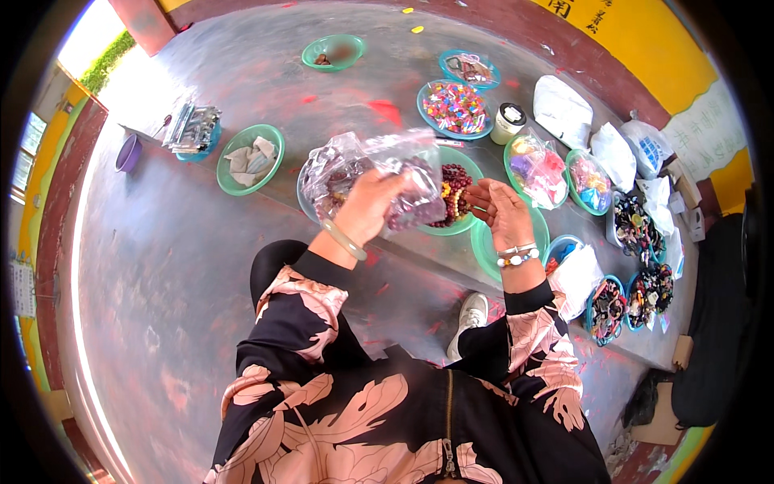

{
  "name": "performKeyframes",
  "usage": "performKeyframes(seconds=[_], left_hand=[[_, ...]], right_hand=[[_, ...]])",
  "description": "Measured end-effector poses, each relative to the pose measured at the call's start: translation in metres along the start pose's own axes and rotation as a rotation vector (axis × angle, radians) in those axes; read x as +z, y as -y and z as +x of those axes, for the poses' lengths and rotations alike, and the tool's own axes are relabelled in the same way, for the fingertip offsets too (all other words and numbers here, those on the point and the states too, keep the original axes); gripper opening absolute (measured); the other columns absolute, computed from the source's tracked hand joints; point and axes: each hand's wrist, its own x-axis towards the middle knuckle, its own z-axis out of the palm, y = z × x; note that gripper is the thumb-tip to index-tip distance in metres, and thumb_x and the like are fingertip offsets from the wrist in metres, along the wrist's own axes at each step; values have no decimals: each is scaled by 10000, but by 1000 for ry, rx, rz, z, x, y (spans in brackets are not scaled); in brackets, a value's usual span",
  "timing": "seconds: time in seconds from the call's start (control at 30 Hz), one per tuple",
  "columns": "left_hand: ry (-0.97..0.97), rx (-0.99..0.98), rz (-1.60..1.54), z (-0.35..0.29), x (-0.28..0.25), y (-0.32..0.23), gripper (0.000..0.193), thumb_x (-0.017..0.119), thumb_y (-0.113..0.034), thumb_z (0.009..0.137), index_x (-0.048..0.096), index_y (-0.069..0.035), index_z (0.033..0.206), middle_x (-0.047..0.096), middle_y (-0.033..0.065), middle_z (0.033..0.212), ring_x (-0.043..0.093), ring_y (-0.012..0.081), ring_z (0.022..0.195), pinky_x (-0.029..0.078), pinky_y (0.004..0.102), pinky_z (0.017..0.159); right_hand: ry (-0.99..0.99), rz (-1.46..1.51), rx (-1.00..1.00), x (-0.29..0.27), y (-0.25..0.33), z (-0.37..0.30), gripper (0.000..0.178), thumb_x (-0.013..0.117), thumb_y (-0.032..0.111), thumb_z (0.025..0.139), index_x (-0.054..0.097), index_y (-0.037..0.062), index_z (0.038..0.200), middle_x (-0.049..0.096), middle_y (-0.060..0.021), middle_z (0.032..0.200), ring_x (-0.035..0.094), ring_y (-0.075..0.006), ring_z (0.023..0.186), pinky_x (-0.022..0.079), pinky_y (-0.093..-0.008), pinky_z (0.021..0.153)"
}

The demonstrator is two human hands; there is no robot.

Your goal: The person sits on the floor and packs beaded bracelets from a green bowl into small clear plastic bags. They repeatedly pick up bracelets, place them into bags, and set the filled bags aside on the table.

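Left hand (pixel 367 206) closed on a clear bag (pixel 418 173), lifted at the left of the green bowl (pixel 477 164), presumably keeping bead strings (pixel 456 179) reachable; the bowl corrals them. Right hand (pixel 504 216) half-curled beside them; cannot tell whether it holds any.

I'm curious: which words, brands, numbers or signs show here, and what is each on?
Wording isn't copied out here; this is where it stands.
Yellow wall: black characters, upper right.
Pale green wall patch: faint, blurred writing.
White notice, far left: too small to read.
Whitish plastic bag by the wall: blue print, too small to read.
Clear bag in the left hand: nothing readable.
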Motion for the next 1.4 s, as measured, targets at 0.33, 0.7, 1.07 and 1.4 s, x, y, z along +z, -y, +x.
performKeyframes(seconds=[0.33, 0.7, 1.07, 1.4], left_hand=[[-720, 395, -119, -3, -129, -43, 141, 595, -104, 861, 557, 16, 924, 622, 91, 850, 592, 144, 710, 476, 268, 613], [-1268, 384, 896, 47, -214, 45, 189, 561, -183, 857, 616, -21, 938, 636, 164, 802, 617, 322, 789, 454, 393, 697], [-783, 270, 1545, 41, -183, 124, 549, 523, -63, 738, 441, -71, 1281, 418, 171, 1334, 310, 313, 1299, 195, 439, 1083], [-1257, 223, 1046, 42, -241, 134, 575, 460, -456, 866, 467, -45, 1268, 431, 249, 1295, 365, 379, 1225, 250, 436, 1047]], right_hand=[[60, -60, 118, 3, -5, 5, 229, 489, 203, 917, 587, 15, 1001, 653, -102, 921, 647, -190, 804, 511, -273, 661], [78, -192, 248, 0, -12, 8, 215, 474, 195, 919, 587, 26, 988, 653, -93, 924, 648, -178, 810, 489, -251, 645], [158, -215, 273, 2, -15, 7, 214, 505, 222, 915, 601, 41, 977, 664, -89, 915, 651, -168, 794, 486, -247, 641], [195, -244, 305, 6, -17, 7, 223, 512, 239, 912, 608, 49, 976, 663, -77, 921, 644, -152, 796, 481, -248, 660]])
